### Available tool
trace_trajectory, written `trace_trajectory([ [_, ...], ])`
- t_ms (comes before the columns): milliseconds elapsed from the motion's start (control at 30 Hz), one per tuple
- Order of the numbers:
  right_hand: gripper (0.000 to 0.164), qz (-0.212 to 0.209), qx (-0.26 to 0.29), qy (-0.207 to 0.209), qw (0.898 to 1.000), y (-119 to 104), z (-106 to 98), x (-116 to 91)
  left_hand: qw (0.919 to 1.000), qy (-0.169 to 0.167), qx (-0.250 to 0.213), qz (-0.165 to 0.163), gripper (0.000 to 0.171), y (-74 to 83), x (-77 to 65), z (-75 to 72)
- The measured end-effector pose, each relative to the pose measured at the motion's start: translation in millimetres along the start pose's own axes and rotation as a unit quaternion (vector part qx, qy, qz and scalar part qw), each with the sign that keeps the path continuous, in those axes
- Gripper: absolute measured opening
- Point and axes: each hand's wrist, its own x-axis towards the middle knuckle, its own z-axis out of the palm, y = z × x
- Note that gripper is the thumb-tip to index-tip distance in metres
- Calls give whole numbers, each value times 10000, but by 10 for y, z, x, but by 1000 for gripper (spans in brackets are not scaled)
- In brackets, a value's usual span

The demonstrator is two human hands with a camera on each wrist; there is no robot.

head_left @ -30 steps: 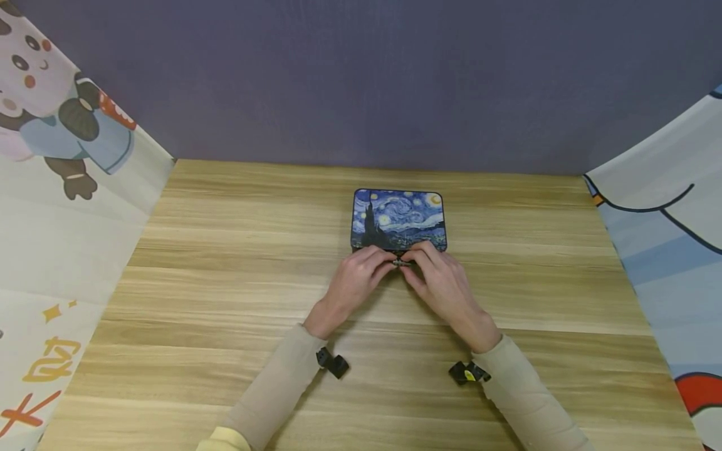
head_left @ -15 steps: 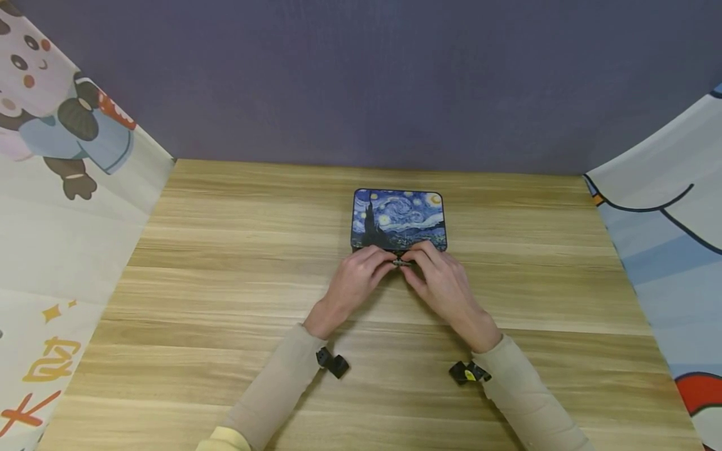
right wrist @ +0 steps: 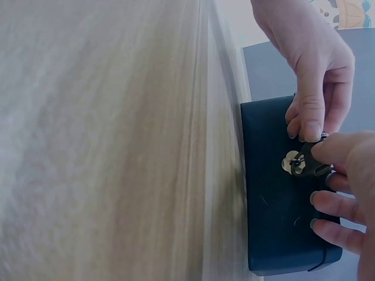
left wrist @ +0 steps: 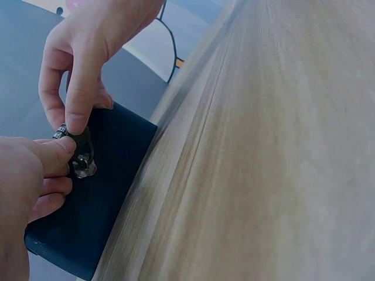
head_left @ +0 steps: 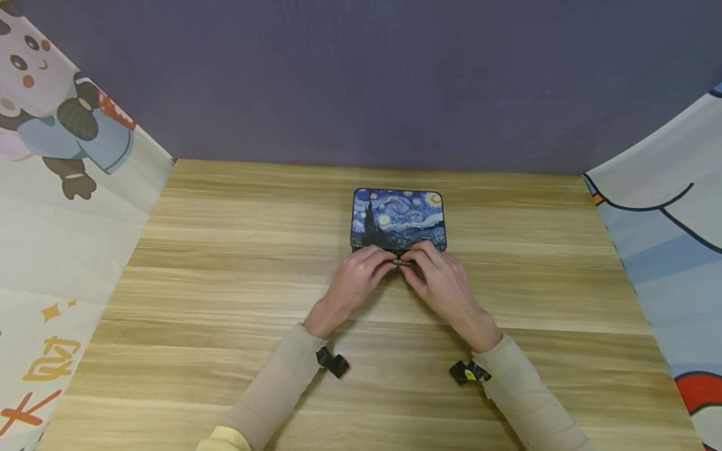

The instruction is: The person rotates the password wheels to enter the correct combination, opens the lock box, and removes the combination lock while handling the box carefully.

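Note:
A dark box (head_left: pixel 398 216) with a swirling blue night-sky painting on its lid stands upright at the back middle of the table, lid down. On its front face hangs a small combination padlock (left wrist: pixel 82 143), joined to a silvery clasp (right wrist: pixel 289 162). My left hand (head_left: pixel 356 274) pinches the padlock from the left between thumb and fingers. From the other side my right hand (head_left: pixel 442 280) pinches it too, with some fingers resting near the box front. The fingertips cover much of the padlock, so its dials show only in part.
The wood-grain table (head_left: pixel 225 282) spreads around the box. Behind it rises a dark blue-grey wall panel (head_left: pixel 366 81). Cartoon-printed panels (head_left: pixel 56 238) flank both sides. A small black camera (head_left: pixel 333 362) sits on each sleeve.

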Motion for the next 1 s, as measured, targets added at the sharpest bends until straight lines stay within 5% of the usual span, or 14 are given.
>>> trace_trajectory([
  [1000,22,-60,-33,34,10000,21,19,-3,10000,-2,36,1,14,-5,-2,11],
])
